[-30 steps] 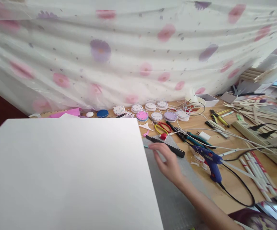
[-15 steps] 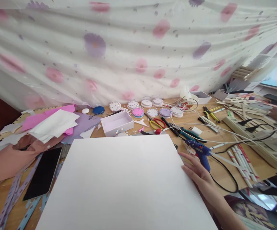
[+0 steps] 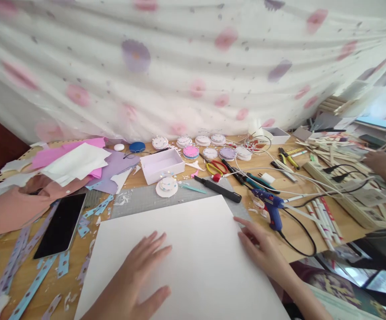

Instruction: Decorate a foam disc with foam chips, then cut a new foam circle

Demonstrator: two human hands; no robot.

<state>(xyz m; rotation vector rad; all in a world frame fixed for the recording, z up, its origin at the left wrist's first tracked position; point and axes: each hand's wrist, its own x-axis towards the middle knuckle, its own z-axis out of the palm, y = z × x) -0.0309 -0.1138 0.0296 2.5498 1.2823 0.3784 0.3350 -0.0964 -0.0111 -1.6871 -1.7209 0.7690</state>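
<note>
Over the mat, resting the sheet under an open left hand and by a right hand of indeterminable grip, possibly risking striking the knife or discs by sliding too far forward.

The near part of the big white board is cut off by the bottom edge of the view, and so are the arms behind the left hand and the right hand. Part of the gray mat is hidden by the board, and part of the purple sheet is covered by white paper, while the other person's hand is blurred and its arm is cut off by the right edge. Many tiny scraps on the left of the surface are too small to be told apart.
</note>
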